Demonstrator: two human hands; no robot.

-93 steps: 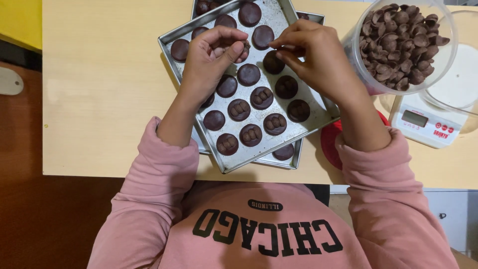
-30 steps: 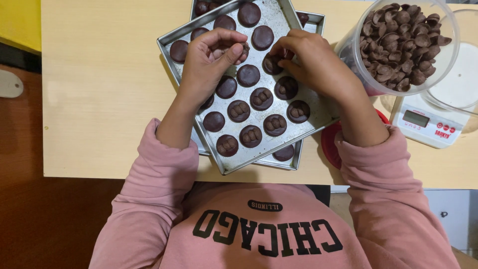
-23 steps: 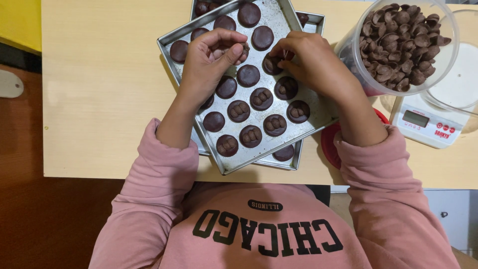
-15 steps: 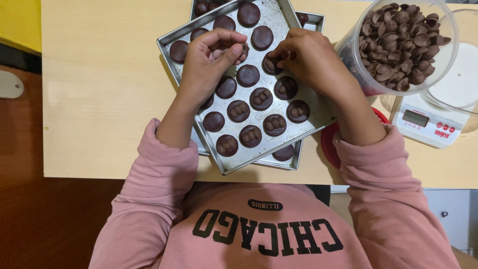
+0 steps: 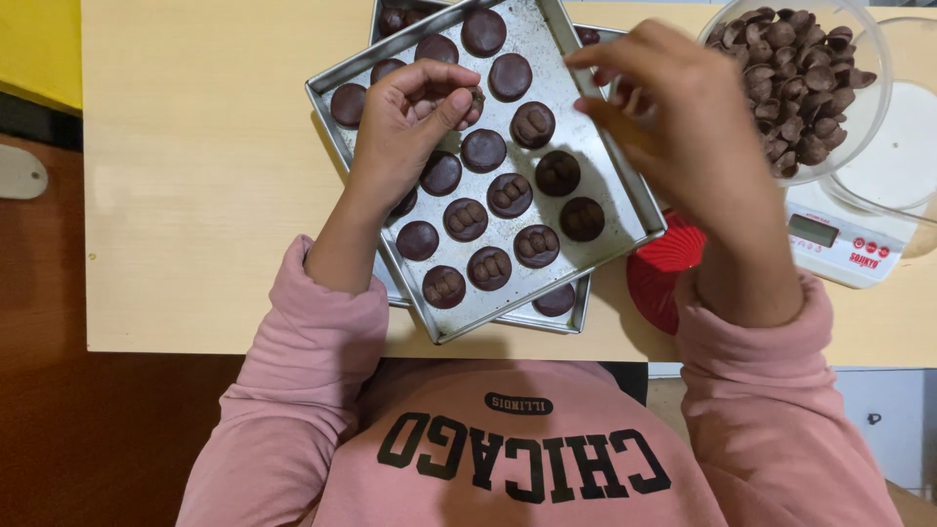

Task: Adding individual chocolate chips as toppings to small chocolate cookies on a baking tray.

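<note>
Your top metal tray lies skewed on a second tray near the middle of the pale surface, and it carries rows of round dark chocolate discs, several topped with chocolate chips. The tray's lower right edge has a bare strip of metal free of discs; its near corner comes close to the surface's front edge, while a wide open stretch of surface lies to the tray's left.

Your left hand hovers over the tray's upper left part, fingers curled in with thumb and forefinger pinching a small dark chip above the discs. Your right hand is raised over the tray's right rim, fingers bent and drawn loosely together; whether they grip anything cannot be told.

Right of the tray stands a clear bowl heaped with chocolate chips, sitting on a white kitchen scale. A red ribbed object lies just beside the tray's lower right corner, partly under your right wrist.
</note>
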